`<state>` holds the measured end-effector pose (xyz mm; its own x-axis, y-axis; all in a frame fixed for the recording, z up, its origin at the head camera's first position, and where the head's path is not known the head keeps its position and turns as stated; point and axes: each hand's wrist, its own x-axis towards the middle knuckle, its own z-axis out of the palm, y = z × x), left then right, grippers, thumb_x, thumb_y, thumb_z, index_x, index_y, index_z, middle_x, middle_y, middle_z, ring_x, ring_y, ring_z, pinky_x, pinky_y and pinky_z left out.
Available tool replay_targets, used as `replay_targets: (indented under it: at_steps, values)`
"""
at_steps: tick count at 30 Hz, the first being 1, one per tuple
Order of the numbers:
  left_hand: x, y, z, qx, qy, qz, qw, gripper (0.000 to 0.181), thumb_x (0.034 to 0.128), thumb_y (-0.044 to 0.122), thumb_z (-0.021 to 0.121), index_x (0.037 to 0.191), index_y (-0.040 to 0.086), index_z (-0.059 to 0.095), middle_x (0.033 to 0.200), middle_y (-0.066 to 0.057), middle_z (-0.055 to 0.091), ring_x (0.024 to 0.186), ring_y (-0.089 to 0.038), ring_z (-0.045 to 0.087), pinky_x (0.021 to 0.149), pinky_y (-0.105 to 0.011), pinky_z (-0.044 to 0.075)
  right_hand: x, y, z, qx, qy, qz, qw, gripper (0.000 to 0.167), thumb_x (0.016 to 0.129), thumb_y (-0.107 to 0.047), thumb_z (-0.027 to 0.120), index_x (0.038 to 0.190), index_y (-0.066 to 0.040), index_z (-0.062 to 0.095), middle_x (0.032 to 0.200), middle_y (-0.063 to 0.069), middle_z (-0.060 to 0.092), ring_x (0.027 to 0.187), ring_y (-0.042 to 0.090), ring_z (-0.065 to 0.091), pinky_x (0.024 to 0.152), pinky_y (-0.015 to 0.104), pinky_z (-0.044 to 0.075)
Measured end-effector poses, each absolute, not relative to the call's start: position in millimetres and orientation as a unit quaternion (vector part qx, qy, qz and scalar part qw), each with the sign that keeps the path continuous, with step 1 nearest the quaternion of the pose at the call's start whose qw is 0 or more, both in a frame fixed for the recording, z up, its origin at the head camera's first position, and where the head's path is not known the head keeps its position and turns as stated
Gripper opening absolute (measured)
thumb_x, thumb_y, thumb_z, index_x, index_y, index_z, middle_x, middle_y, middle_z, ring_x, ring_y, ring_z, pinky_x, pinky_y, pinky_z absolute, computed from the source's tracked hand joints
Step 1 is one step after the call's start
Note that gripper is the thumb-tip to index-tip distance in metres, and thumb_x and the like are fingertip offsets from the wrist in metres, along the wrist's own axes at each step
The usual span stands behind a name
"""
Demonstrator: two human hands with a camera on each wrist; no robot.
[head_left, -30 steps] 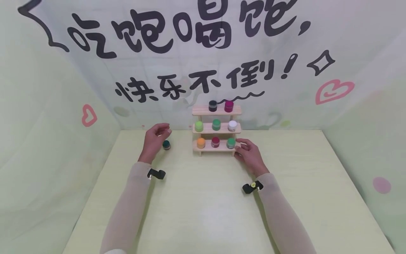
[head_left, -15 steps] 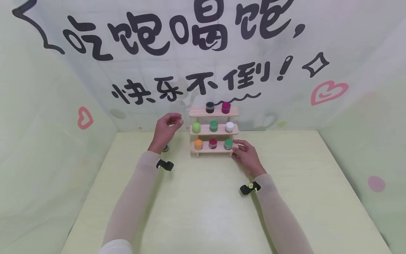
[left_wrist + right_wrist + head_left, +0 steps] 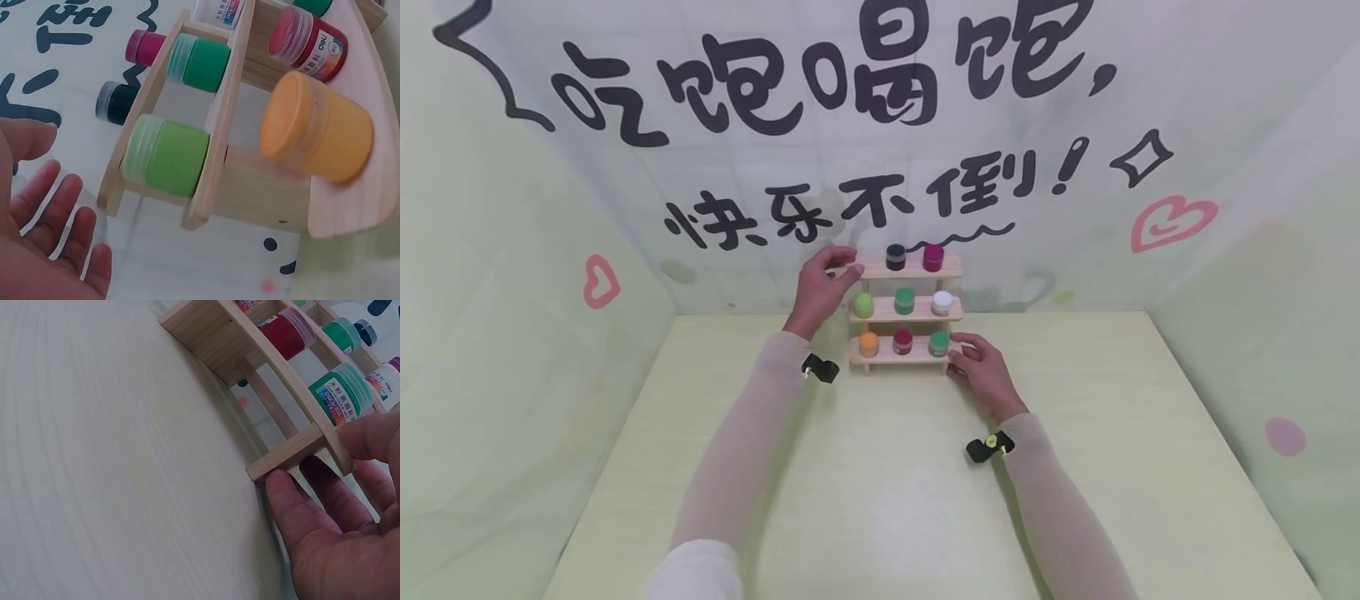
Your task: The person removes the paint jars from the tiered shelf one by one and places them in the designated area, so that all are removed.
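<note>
A three-step wooden rack [image 3: 887, 356] holds small paint jars. My left hand [image 3: 822, 292] is at the left end of the top step, beside the black jar [image 3: 896, 257]; the left wrist view shows its thumb and fingers [image 3: 65, 203] apart with nothing between them, near the light green jar [image 3: 167, 155]. With thumb and fingers, my right hand [image 3: 987, 379] grips the right end of the lowest step, by the green jar [image 3: 938, 343]. In the right wrist view, its fingers [image 3: 290, 503] touch the rack's leg [image 3: 287, 453].
Behind the rack hangs a cloth [image 3: 760, 158] with black writing. The middle step bears light green, green and white [image 3: 942, 302] jars, and the lowest also has orange [image 3: 868, 343] and dark red [image 3: 902, 341] ones. A magenta jar [image 3: 933, 257] is on top.
My left hand has moved right and up to the rack's top step, and its arm now hides the dark teal jar seen on the table before. The right hand has kept its grip.
</note>
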<state>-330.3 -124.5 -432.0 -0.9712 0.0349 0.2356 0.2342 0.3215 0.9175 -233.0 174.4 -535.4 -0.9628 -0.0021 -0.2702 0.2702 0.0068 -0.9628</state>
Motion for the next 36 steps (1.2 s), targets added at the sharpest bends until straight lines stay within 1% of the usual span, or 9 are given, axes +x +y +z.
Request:
replay_targets:
  at_steps: [4, 9, 11, 14, 17, 22, 26, 32, 36]
  values:
    - [-336, -111, -432, -0.083, -0.817, -0.565, 0.087, 0.035, 0.0954, 0.027, 0.078, 0.127, 0.016, 0.071, 0.127, -0.003, 0.071, 0.123, -0.022, 0.061, 0.112, -0.046, 0.048, -233, 175, -535, 0.092, 0.696, -0.705, 0.101, 0.041, 0.107, -0.012, 0.063, 0.147, -0.014, 0.056, 0.142, 0.02, 0.063, 0.115, 0.02, 0.071, 0.099, 0.033, 0.062]
    - [-340, -94, -430, -0.081, -0.814, -0.569, 0.083, 0.037, 0.0922, 0.026, 0.082, 0.126, 0.017, 0.072, 0.128, -0.002, 0.072, 0.124, -0.022, 0.062, 0.115, -0.043, 0.046, -233, 177, -535, 0.092, 0.693, -0.708, 0.1, 0.041, 0.106, -0.012, 0.063, 0.146, -0.013, 0.057, 0.142, 0.02, 0.063, 0.113, 0.017, 0.071, 0.098, 0.031, 0.062]
    - [-341, -88, -429, -0.078, -0.816, -0.567, 0.08, 0.039, 0.0911, 0.028, 0.083, 0.127, 0.018, 0.071, 0.129, -0.002, 0.072, 0.125, -0.022, 0.062, 0.118, -0.046, 0.043, -233, 178, -536, 0.091, 0.693, -0.709, 0.098, 0.04, 0.106, -0.011, 0.063, 0.146, -0.013, 0.058, 0.142, 0.02, 0.063, 0.113, 0.018, 0.071, 0.097, 0.031, 0.062]
    - [-341, -81, -429, -0.066, -0.823, -0.559, 0.075, 0.041, 0.0901, 0.031, 0.084, 0.128, 0.023, 0.071, 0.13, 0.002, 0.072, 0.126, -0.021, 0.063, 0.123, -0.055, 0.031, -234, 179, -538, 0.087, 0.693, -0.709, 0.096, 0.04, 0.106, -0.012, 0.063, 0.146, -0.014, 0.058, 0.143, 0.021, 0.062, 0.116, 0.02, 0.071, 0.098, 0.031, 0.062]
    - [-342, -75, -429, -0.054, -0.833, -0.545, 0.076, 0.042, 0.0896, 0.034, 0.084, 0.129, 0.026, 0.07, 0.129, 0.004, 0.073, 0.127, -0.02, 0.063, 0.12, -0.063, 0.023, -234, 178, -539, 0.083, 0.694, -0.708, 0.096, 0.04, 0.106, -0.012, 0.063, 0.146, -0.014, 0.058, 0.143, 0.021, 0.063, 0.118, 0.022, 0.07, 0.098, 0.031, 0.062]
    - [-343, -65, -427, -0.044, -0.857, -0.506, 0.09, 0.051, 0.0877, 0.038, 0.086, 0.134, 0.027, 0.07, 0.132, 0.006, 0.074, 0.135, -0.022, 0.058, 0.111, -0.061, 0.026, -236, 179, -542, 0.082, 0.693, -0.71, 0.095, 0.039, 0.106, -0.012, 0.065, 0.145, -0.015, 0.059, 0.142, 0.02, 0.063, 0.118, 0.022, 0.069, 0.099, 0.033, 0.062]
    - [-342, -61, -427, -0.04, -0.874, -0.473, 0.098, 0.055, 0.0872, 0.042, 0.086, 0.138, 0.028, 0.069, 0.133, 0.006, 0.075, 0.14, -0.024, 0.053, 0.108, -0.061, 0.025, -237, 179, -543, 0.081, 0.695, -0.708, 0.093, 0.039, 0.106, -0.012, 0.064, 0.145, -0.015, 0.059, 0.144, 0.02, 0.063, 0.119, 0.021, 0.069, 0.099, 0.032, 0.062]
    - [-341, -60, -429, -0.041, -0.883, -0.456, 0.105, 0.048, 0.0892, 0.046, 0.084, 0.133, 0.029, 0.072, 0.127, 0.006, 0.078, 0.137, -0.022, 0.055, 0.104, -0.062, 0.027, -236, 178, -544, 0.076, 0.696, -0.708, 0.089, 0.039, 0.106, -0.012, 0.063, 0.145, -0.014, 0.058, 0.145, 0.02, 0.063, 0.118, 0.02, 0.068, 0.097, 0.03, 0.062]
    - [-342, -63, -430, -0.047, -0.879, -0.464, 0.098, 0.045, 0.0898, 0.045, 0.083, 0.13, 0.03, 0.073, 0.123, 0.009, 0.078, 0.134, -0.019, 0.059, 0.106, -0.061, 0.029, -235, 178, -544, 0.075, 0.694, -0.711, 0.086, 0.039, 0.106, -0.011, 0.064, 0.144, -0.014, 0.058, 0.145, 0.021, 0.063, 0.115, 0.018, 0.069, 0.097, 0.029, 0.062]
